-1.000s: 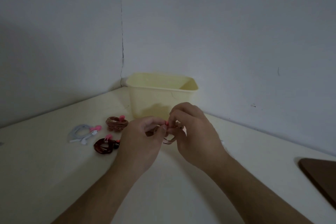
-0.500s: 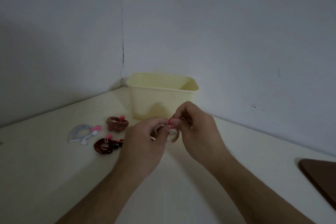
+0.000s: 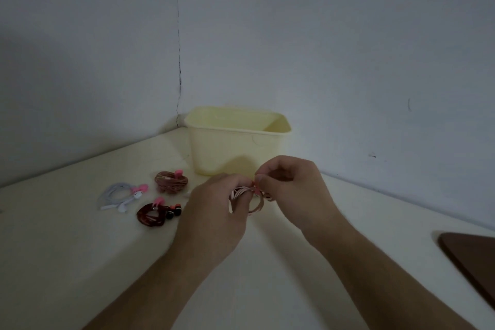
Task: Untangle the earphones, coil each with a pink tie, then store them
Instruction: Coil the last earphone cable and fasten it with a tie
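Just above the table, in front of the pale yellow bin (image 3: 235,150), my left hand (image 3: 214,211) grips a light pink coiled earphone (image 3: 257,205). My right hand (image 3: 292,190) pinches the pink tie (image 3: 256,190) at the top of that coil. Three tied coils lie on the table to the left: a white earphone (image 3: 117,194), a brown earphone (image 3: 171,182) and a dark red earphone (image 3: 154,214), each with a pink tie.
The cream table (image 3: 80,249) fits into a corner between two grey walls. The bin stands near that corner. A dark brown board (image 3: 471,257) lies at the right edge.
The coil has come out from behind my fingers and now hangs in view. My right hand has shifted a little to the right, its fingers now at the tie.
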`<state>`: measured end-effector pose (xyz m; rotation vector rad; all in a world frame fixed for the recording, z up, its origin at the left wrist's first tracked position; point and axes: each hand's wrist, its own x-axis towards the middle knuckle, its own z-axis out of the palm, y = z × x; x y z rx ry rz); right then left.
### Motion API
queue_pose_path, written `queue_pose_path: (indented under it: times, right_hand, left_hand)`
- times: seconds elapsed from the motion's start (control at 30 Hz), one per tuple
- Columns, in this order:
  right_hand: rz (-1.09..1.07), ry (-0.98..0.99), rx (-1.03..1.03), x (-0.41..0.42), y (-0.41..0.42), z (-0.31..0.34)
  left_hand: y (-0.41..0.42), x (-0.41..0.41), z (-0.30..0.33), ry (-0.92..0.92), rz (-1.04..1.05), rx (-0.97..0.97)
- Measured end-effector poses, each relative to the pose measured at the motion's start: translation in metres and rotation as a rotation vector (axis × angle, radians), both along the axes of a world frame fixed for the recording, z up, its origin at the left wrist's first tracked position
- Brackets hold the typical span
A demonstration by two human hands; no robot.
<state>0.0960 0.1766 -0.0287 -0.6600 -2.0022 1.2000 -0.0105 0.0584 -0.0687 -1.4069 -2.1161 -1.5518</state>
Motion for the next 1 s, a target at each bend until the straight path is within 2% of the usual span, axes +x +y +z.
queue_pose_path:
  times: [0.13,0.27,0.43,0.67,0.83,1.0]
  right_hand:
    - [0.019,-0.009,-0.092,0.002,0.002,0.001]
    - [-0.002,-0.086,0.073,0.0,0.004,-0.001]
    - [-0.01,-0.113,0.149,-0.002,0.002,0.0]
    - [0.073,0.003,0.059,0.005,0.0,0.006]
    - [0.153,0.041,-0.031,0.006,0.004,0.006]
    - [0.1,-0.034,-0.008,0.001,0.003,0.004]
  left_hand:
    - [-0.001,0.002,0.002,-0.048,-0.06,-0.015]
    - [-0.001,0.002,0.001,-0.095,-0.081,-0.045]
    - [0.002,-0.004,0.0,-0.316,-0.176,-0.012]
    - [0.005,-0.006,0.004,-0.566,-0.298,0.108]
    - [0.003,-0.008,0.006,-0.57,-0.248,0.146]
    - [0.001,-0.006,0.008,-0.578,-0.219,0.191]
